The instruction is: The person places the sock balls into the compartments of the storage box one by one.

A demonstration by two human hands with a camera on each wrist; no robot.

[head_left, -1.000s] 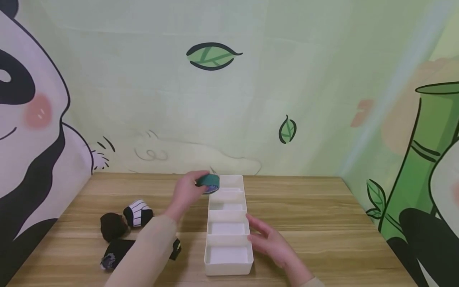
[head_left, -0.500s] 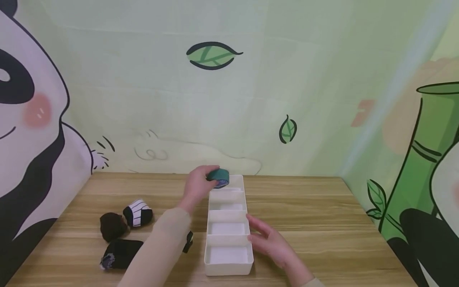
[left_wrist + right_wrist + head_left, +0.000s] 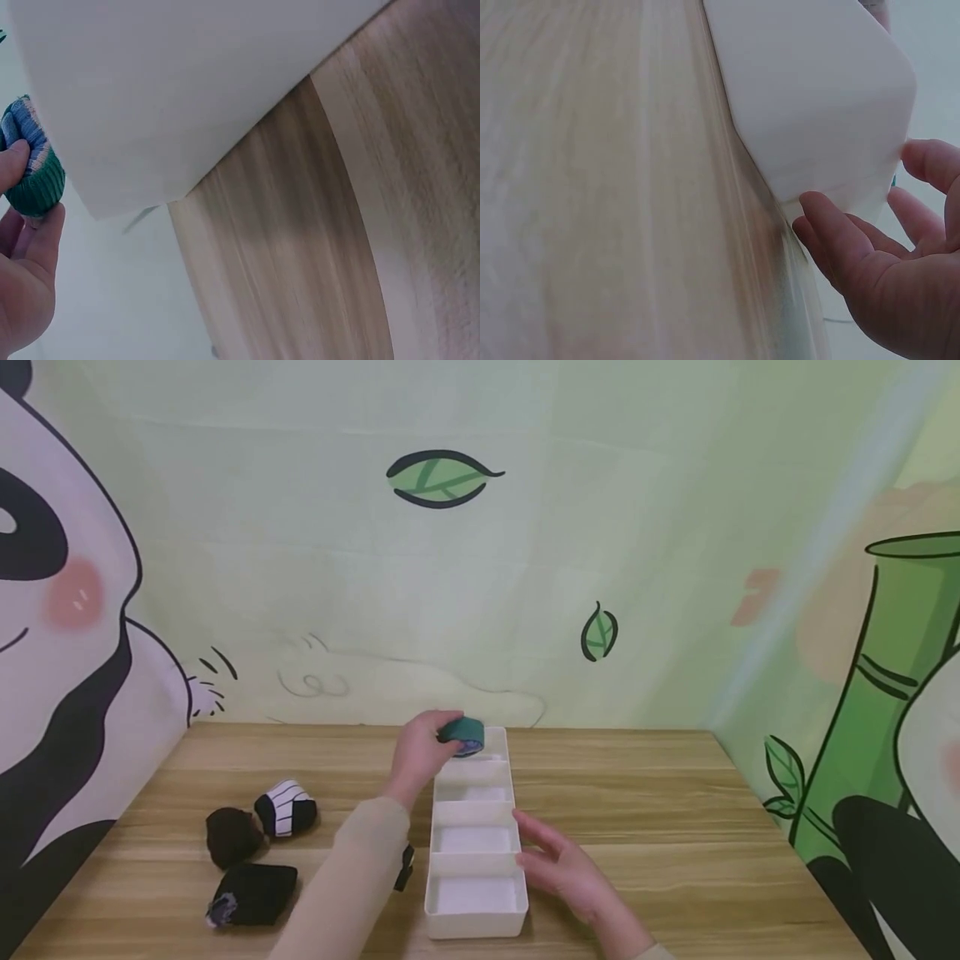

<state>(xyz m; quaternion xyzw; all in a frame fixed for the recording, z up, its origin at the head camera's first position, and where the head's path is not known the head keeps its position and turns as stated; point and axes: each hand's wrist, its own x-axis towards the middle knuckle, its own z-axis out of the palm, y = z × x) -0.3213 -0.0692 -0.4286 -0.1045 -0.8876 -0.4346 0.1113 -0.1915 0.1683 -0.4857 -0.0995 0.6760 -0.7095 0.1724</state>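
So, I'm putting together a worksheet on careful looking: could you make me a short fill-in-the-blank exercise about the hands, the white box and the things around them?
1. The left hand holds the green roll at the ____ end of the white box, as the person sees it.
2. The white box is divided into ____ compartments.
3. From the person's viewpoint, the right hand is at the box's ____ side.
4. The striped bundle combines black with ____.

Missing words: far; four; right; white.
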